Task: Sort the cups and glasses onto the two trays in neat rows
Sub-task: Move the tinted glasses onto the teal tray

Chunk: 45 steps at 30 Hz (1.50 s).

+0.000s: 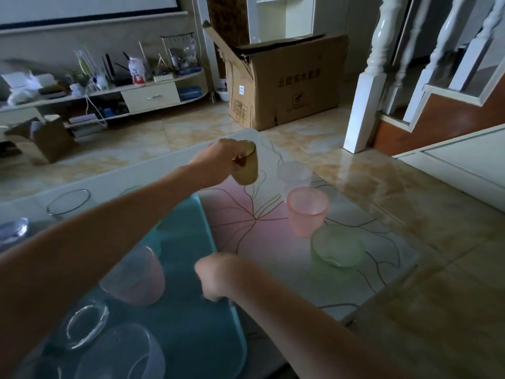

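Note:
My left hand (221, 157) grips a yellow plastic cup (247, 168) and holds it tilted above the far part of the table, beyond the blue tray (191, 310). At the tray's right edge my right hand (216, 277) rests with fingers curled; what it touches is hidden. The tray carries a pink cup (136, 277), a clear glass (84, 326) and a frosted cup (120, 354). To the right on the table stand a frosted white cup (295, 173), a pink cup (307, 209) and a green cup (337, 247).
A clear glass (68, 202) and another glass piece (13, 228) stand at the table's far left. The table edge (349, 315) runs close on the right. A cardboard box (284, 83) and stair posts (366, 99) stand on the floor beyond.

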Available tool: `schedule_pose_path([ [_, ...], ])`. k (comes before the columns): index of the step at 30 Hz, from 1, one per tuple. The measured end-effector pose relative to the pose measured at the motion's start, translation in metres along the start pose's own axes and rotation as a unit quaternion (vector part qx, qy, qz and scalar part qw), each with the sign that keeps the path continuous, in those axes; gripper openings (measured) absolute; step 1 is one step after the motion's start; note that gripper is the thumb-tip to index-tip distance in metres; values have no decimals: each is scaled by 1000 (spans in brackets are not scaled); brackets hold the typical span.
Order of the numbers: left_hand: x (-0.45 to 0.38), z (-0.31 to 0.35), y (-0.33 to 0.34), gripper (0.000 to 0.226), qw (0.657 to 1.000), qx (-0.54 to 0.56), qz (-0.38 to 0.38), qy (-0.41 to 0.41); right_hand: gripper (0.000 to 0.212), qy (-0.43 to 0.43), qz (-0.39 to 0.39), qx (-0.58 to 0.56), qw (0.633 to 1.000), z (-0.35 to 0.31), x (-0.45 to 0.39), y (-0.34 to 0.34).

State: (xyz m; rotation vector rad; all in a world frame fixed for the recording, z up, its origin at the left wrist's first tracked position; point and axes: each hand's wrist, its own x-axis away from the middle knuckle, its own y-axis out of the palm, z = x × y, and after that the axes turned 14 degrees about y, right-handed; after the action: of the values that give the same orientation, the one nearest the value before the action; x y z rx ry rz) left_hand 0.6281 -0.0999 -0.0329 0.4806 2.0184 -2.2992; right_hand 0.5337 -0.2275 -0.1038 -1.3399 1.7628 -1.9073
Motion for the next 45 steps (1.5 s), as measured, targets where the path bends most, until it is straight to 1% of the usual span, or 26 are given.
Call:
schedule_pose_path([
  [2, 35, -8, -22, 10, 1000, 2, -2, -7, 19, -3, -19, 17, 1000, 0, 9, -5],
  [4, 69, -15, -38, 12, 1000, -6, -17, -24, 13, -14, -17, 24, 999, -1, 17, -6],
  [5, 83, -18, -43, 12, 999, -12, -28, -33, 14, -18, -12, 24, 999, -1, 19, -4],
  [7, 102, -25, -45, 10, 997, -29, -47, -51, 22, -21, -13, 20, 999, -2, 22, -3],
  [9, 114, -30, -40, 11, 994, -45, -55, -78, 27, -20, -14, 18, 1000, -2, 25, -2],
  [13, 122, -39, -21, 13, 989, -59, -60, -120, 27, -39, -31, -15, 999, 0, 31, -6],
  [14, 122, -40, -17, 14, 989, -55, -60, -125, 25, -46, -40, -18, 998, 1, 31, -7],
  [16, 119, -41, -13, 15, 987, -54, -60, -136, 15, -55, -49, -30, 997, 3, 33, -9],
  [18, 115, -40, -12, 15, 987, -55, -61, -138, 13, -60, -52, -39, 996, 5, 32, -12],
  [20, 113, -38, -14, 15, 987, -59, -79, -127, 15, -58, -64, -46, 995, 5, 30, -13],
  [22, 113, -34, -17, 22, 985, -82, -96, -114, 17, -51, -74, -61, 994, 5, 30, -16],
  [24, 111, -29, -20, 32, 987, -113, -84, -78, 22, -43, -70, -91, 992, 5, 33, -23],
  [25, 109, -25, -22, 33, 989, -121, -70, -50, 22, -41, -57, -101, 992, 6, 34, -27],
  [27, 98, -14, -24, 34, 991, -125, -48, -1, 22, -37, 0, -110, 993, 11, 37, -40],
  [29, 77, 0, -22, 37, 990, -130, -37, 34, 17, -12, 99, -140, 985, 25, 42, -54],
  [30, 64, 8, -18, 40, 989, -132, -34, 54, 13, 20, 167, -157, 973, 36, 44, -60],
  [32, 37, 28, -7, 46, 987, -126, -33, 90, 12, 105, 308, -153, 933, 63, 49, -68],
  [33, 25, 38, 0, 50, 987, -121, -38, 103, 15, 148, 352, -145, 912, 75, 51, -69],
  [34, 13, 47, 8, 55, 985, -122, -50, 115, 17, 188, 374, -140, 897, 87, 51, -69],
  [35, 2, 54, 17, 59, 981, -129, -67, 126, 19, 222, 376, -135, 889, 95, 51, -68],
  [37, -13, 65, 35, 59, 975, -148, -99, 133, 18, 266, 343, -118, 893, 106, 48, -62],
  [39, -22, 72, 50, 43, 975, -155, -103, 123, 23, 283, 290, -99, 909, 113, 43, -55],
  [41, -25, 75, 60, 24, 983, -138, -70, 95, 25, 293, 246, -104, 918, 119, 37, -55],
  [42, -26, 74, 62, 20, 987, -128, -48, 84, 22, 296, 233, -108, 920, 121, 35, -55],
  [43, -26, 73, 62, 18, 990, -115, -32, 78, 21, 296, 230, -111, 920, 122, 33, -55],
  [45, -20, 68, 50, 15, 994, -89, -22, 68, 23, 278, 252, -115, 920, 124, 29, -53],
])
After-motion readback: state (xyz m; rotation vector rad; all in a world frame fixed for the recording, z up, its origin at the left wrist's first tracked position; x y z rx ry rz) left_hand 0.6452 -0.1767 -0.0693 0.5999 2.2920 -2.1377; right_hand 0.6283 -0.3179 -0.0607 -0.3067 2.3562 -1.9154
